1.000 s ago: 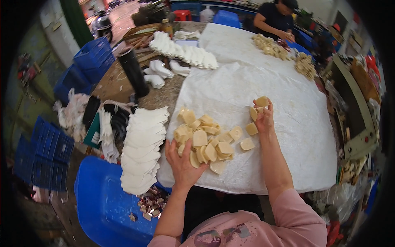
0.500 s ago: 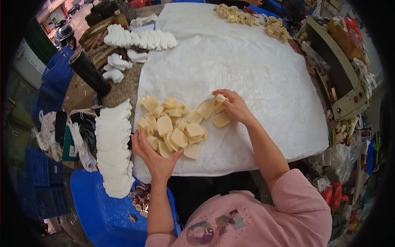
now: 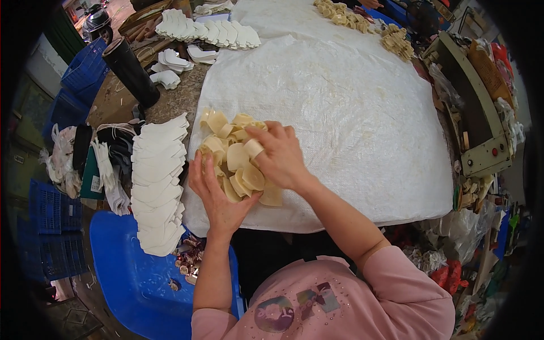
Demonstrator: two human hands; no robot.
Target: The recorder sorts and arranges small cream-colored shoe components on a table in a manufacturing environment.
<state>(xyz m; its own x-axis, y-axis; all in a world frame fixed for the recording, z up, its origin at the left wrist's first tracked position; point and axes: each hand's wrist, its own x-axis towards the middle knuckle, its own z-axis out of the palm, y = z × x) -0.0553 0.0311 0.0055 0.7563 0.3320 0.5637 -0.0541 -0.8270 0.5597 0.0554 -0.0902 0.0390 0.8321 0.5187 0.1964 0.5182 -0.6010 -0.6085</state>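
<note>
A loose heap of small cream-coloured, round-ended pieces point(image 3: 237, 157), thin and bendy-looking, lies at the left near part of a white sheet point(image 3: 340, 124). My left hand point(image 3: 218, 195) cups the heap's near left side, fingers and thumb spread against the pieces. From the right, my right hand point(image 3: 280, 156) reaches over the heap with bent fingers. A pale curved piece point(image 3: 253, 148) shows between its thumb and forefinger; the fingertips are partly hidden among the pieces. One flat cream piece point(image 3: 273, 196) lies at the heap's near right edge.
Left of the sheet runs a row of overlapping white pieces point(image 3: 158, 181), above a blue tub point(image 3: 130, 283). A black cylinder point(image 3: 130, 73) stands farther back. More white pieces point(image 3: 207, 31) and cream stacks point(image 3: 396, 42) lie at the back. A green-grey machine point(image 3: 476, 113) is at right.
My right hand has moved left onto the heap, bringing the stray pieces from its right side in with it. The heap is tighter now. My left hand stays at its left side.
</note>
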